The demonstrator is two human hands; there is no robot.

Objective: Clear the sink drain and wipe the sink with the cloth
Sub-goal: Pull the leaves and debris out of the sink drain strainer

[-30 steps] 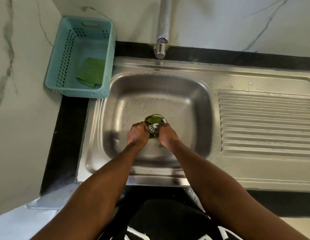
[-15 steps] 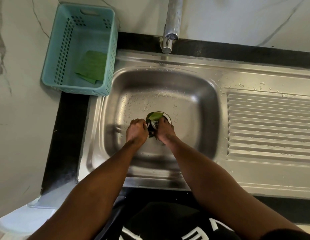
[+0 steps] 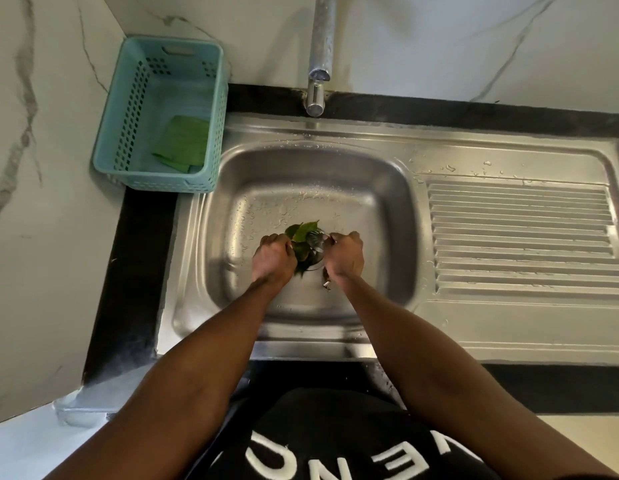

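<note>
A black top (image 3: 335, 431) printed with large white block letters is worn; both forearms are left bare, no sleeves visible.

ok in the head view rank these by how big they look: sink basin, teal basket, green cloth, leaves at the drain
1. sink basin
2. teal basket
3. green cloth
4. leaves, partly hidden by the hands, so their rank below the cloth is unsure.

Single head-worn wide-angle view, steeply downward and close over the sink (image 3: 387, 174) basin.
</note>
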